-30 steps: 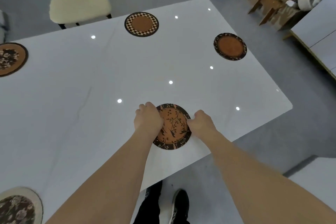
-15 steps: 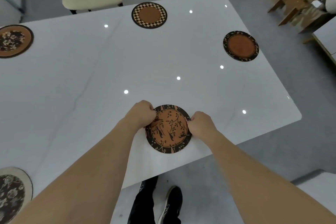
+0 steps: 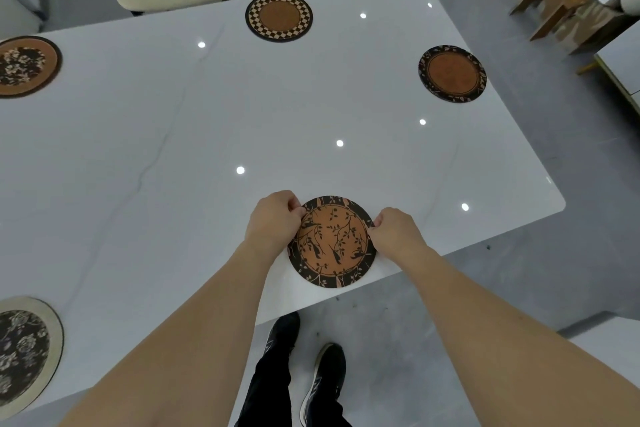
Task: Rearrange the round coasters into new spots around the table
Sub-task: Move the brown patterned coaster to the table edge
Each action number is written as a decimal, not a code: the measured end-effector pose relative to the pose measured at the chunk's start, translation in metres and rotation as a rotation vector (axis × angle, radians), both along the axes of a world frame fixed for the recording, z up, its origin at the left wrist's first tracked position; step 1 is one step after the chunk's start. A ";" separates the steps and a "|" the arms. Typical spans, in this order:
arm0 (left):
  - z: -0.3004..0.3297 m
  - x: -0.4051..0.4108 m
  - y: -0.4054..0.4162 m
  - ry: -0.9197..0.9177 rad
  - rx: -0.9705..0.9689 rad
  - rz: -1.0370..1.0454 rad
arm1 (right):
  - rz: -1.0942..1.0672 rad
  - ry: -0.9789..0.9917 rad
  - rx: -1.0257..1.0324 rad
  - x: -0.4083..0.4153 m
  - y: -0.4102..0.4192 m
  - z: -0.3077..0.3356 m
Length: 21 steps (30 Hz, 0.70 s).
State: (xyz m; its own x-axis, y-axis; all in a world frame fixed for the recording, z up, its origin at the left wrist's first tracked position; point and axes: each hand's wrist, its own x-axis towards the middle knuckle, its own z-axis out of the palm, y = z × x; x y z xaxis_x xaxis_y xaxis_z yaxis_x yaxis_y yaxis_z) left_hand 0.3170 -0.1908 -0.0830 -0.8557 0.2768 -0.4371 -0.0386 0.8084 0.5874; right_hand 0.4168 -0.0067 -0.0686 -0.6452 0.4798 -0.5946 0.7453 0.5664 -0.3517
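We are pinching the branch-pattern coaster (image 3: 331, 242) at the near table (image 3: 207, 121) edge: left hand (image 3: 273, 218) clamped on its left rim, right hand (image 3: 394, 232) on its right. It is lying flat between both grips, equally near each

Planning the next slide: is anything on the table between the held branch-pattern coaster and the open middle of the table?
Nothing visible. Both the left hand and right hand pinch the branch-pattern coaster, and the table beyond it is bare; the checkered coaster lies far off.
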 end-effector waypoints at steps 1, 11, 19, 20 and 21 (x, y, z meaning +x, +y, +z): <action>0.000 0.002 0.001 0.008 0.002 0.006 | -0.008 0.006 0.001 0.002 0.000 0.000; 0.001 0.007 0.009 0.030 -0.038 0.036 | -0.071 0.053 0.011 0.012 0.003 -0.002; 0.000 0.009 0.014 -0.038 0.033 0.135 | -0.115 0.053 0.002 0.013 0.004 -0.004; 0.000 0.009 0.014 -0.051 0.051 0.162 | -0.122 0.052 -0.001 0.013 0.004 -0.004; 0.000 0.009 0.014 -0.064 0.065 0.187 | -0.128 0.052 -0.002 0.013 0.004 -0.004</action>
